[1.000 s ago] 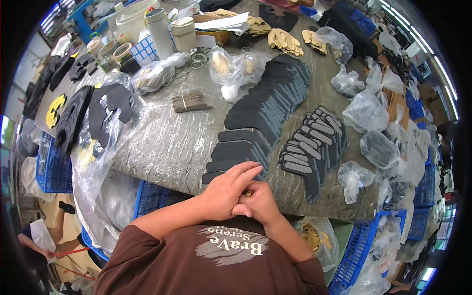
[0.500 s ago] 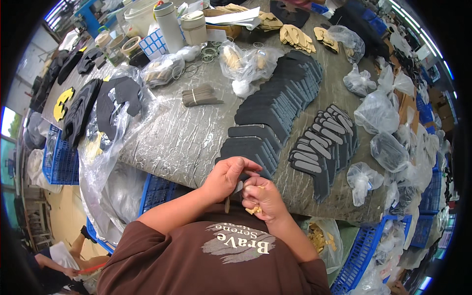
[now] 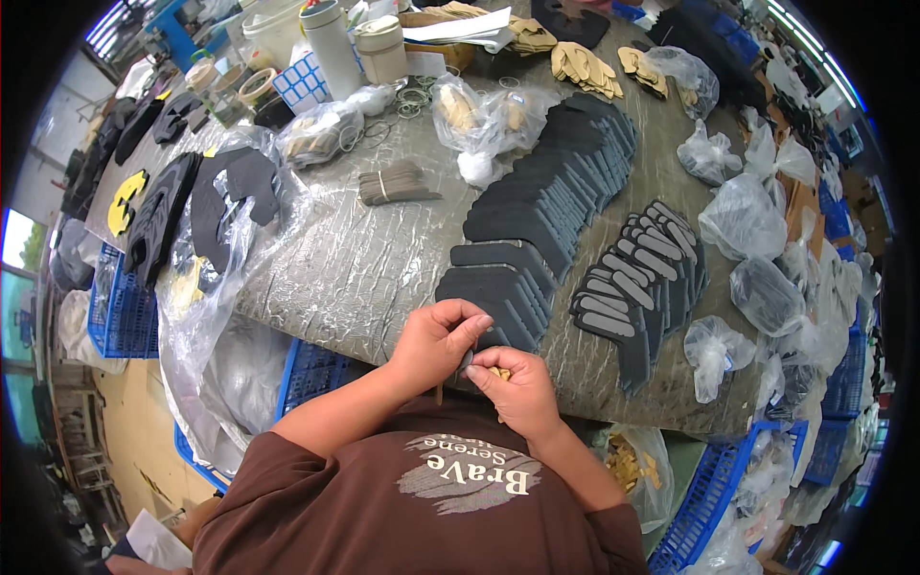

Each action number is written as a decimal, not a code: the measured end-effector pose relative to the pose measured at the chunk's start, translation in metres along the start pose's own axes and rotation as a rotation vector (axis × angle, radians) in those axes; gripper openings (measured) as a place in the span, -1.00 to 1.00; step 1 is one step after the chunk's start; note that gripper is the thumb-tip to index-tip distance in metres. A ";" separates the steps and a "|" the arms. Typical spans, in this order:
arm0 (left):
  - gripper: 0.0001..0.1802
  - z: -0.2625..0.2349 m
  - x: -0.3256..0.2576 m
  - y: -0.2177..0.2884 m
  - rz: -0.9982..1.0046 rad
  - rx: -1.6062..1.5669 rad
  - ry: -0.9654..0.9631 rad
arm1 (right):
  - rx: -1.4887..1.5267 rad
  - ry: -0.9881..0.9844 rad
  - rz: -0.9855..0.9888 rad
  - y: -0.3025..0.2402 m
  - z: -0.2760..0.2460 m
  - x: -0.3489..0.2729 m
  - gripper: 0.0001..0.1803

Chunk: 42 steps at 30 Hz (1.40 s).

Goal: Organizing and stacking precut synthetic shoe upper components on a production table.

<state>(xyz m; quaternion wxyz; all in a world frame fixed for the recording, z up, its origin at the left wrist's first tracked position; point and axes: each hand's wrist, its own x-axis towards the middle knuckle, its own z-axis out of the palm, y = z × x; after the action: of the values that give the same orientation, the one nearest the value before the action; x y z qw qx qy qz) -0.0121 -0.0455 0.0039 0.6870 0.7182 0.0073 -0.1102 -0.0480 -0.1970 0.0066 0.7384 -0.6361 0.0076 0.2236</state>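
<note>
Close to my body, at the table's near edge, my two hands meet. My left hand point(image 3: 438, 342) is closed, thumb and fingers pinching a small dark piece point(image 3: 467, 360) whose kind I cannot make out. A narrow tan strip point(image 3: 439, 394) hangs below that hand. My right hand point(image 3: 517, 391) is curled around crumpled yellowish scraps point(image 3: 499, 372), and its thumb reaches the dark piece. Just beyond my hands lies a long overlapping row of dark, flat cut pieces point(image 3: 541, 216). To its right is a fanned group of dark pieces with grey strips point(image 3: 640, 278).
A banded bundle of grey-brown strips point(image 3: 395, 182) lies mid-table. Clear plastic bags point(image 3: 736, 216) crowd the right side. Behind stand a tall grey cup point(image 3: 331, 53) and a lidded pot point(image 3: 380, 48). Blue crates point(image 3: 704, 508) and a bag of yellow scraps point(image 3: 637, 470) sit below the table edge.
My right hand has turned, its thumb and fingers now pointing toward my left hand. The yellowish scraps show above its fingers instead of below. At lower left, another person has shifted mostly out of view.
</note>
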 end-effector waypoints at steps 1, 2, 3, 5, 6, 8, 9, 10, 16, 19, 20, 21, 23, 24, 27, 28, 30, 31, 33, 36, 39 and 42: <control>-0.84 0.001 -0.001 -0.001 0.013 0.007 0.016 | -0.017 0.012 -0.011 0.000 0.001 0.000 -0.93; -0.84 0.003 0.000 -0.001 0.013 0.007 0.014 | -0.017 0.014 -0.011 0.003 0.001 0.001 -0.93; -0.84 0.005 0.000 -0.001 0.032 0.032 0.017 | -0.048 0.037 -0.110 0.009 0.001 0.003 -0.93; -0.84 0.005 0.000 0.000 0.050 0.057 0.023 | -0.079 0.059 -0.207 0.009 0.000 0.004 -0.94; -0.86 0.004 0.000 0.002 0.005 0.060 -0.013 | -0.106 0.042 -0.195 0.005 -0.001 0.004 -0.95; -0.88 0.004 0.000 0.008 -0.041 0.063 -0.051 | -0.133 0.027 -0.183 0.003 -0.003 0.003 -0.96; -0.87 0.004 0.000 0.013 -0.118 0.048 -0.090 | -0.070 0.019 -0.084 0.003 -0.003 0.002 -0.96; -0.86 0.004 -0.001 0.015 -0.195 0.033 -0.129 | -0.007 0.011 0.016 0.003 -0.003 0.002 -0.95; -0.78 0.002 0.002 -0.002 -0.144 -0.172 -0.134 | 0.345 -0.077 0.096 0.012 -0.004 0.003 -0.97; -0.86 -0.013 0.006 0.001 0.002 0.117 -0.159 | 0.638 -0.117 0.074 0.005 -0.012 0.005 -0.95; -0.86 -0.018 0.006 0.004 0.002 0.117 -0.161 | 0.639 -0.115 0.074 0.004 -0.013 0.004 -0.95; -0.87 -0.022 0.005 0.008 0.255 0.187 -0.256 | 0.556 -0.122 0.104 0.004 -0.014 0.003 -0.94; -0.79 -0.023 0.000 0.018 0.481 0.267 -0.375 | 0.370 -0.126 0.088 0.009 -0.012 0.004 -0.93; -0.79 -0.024 -0.001 0.014 0.481 0.266 -0.376 | 0.370 -0.125 0.088 0.009 -0.011 0.004 -0.93; -0.86 -0.031 -0.004 0.004 0.578 0.264 -0.286 | 0.719 0.069 0.020 -0.003 -0.010 0.004 -0.94; -0.86 -0.036 -0.006 0.002 0.576 0.265 -0.284 | 0.820 0.128 -0.021 0.003 -0.023 0.009 -0.92; -0.92 -0.051 -0.009 -0.006 -0.084 0.072 0.099 | 0.803 0.237 -0.122 0.003 -0.040 0.012 -0.88; -0.92 -0.060 -0.006 -0.011 -0.114 0.010 0.112 | 0.770 0.195 -0.168 0.005 -0.048 0.010 -0.94; -0.89 -0.073 -0.003 -0.016 -0.210 -0.020 0.120 | 0.192 0.303 -0.251 0.011 -0.040 0.003 -0.92; -0.92 -0.071 -0.007 -0.019 -0.289 0.103 0.038 | -0.849 0.264 -0.770 0.013 -0.030 0.011 -0.71; -0.90 -0.063 -0.007 -0.016 -0.309 0.180 0.049 | -1.095 0.139 -0.717 0.024 -0.024 0.012 -0.75; -0.89 -0.059 -0.007 -0.012 -0.310 0.267 0.055 | -1.214 0.131 -0.709 0.029 -0.023 0.013 -0.82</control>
<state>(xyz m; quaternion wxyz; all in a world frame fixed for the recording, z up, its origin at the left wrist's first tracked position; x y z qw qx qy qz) -0.0120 0.0149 -0.0051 0.5602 0.7958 0.1218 -0.1952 -0.0401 -0.2122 -0.0282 0.2796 -0.9119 -0.2816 -0.1045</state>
